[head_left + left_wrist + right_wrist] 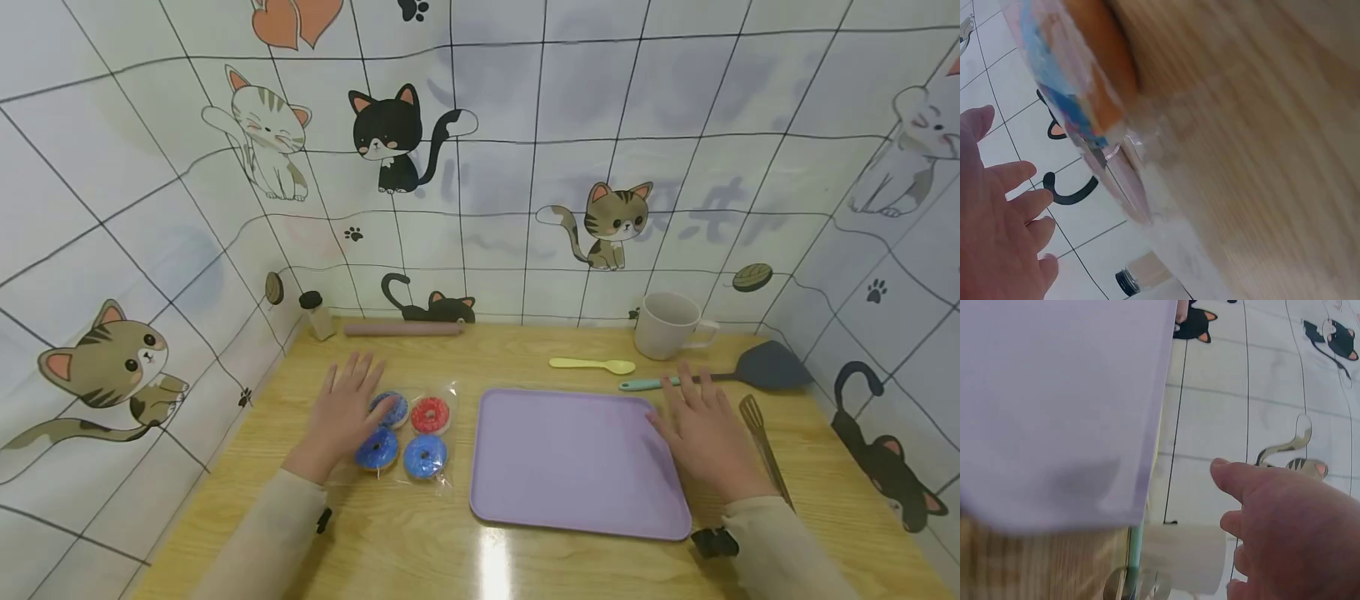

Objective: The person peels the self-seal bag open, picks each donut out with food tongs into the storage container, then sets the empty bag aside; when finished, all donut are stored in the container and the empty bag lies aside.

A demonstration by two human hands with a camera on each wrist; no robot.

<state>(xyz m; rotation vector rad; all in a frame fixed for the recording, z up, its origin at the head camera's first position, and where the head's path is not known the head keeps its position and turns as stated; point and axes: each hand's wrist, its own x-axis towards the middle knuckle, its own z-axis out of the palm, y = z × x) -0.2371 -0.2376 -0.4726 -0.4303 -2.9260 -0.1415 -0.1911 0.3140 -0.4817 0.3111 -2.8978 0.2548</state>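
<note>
My left hand [341, 417] is spread, fingers straight, above the left side of a clear plastic bag [444, 483] of several toy donuts. Its thumb covers part of one blue donut; another blue donut [425, 457] and a red donut [430, 415] show fully. In the left wrist view the fingers [1013, 178] hold nothing. My right hand [708, 442], also with straight fingers and nothing in it, hovers by the right edge of a lilac tray [573, 462]. Its fingertips partly cover the green handle [641, 385] of a dark-headed spatula [774, 367].
A whisk [767, 450] lies right of the right hand. Behind the tray are a yellow spoon [591, 365] and a white mug [665, 327]. At the back left are a rolling pin [403, 329] and a black-capped shaker [318, 318]. Cat-printed walls [495, 183] enclose the wooden table [420, 542].
</note>
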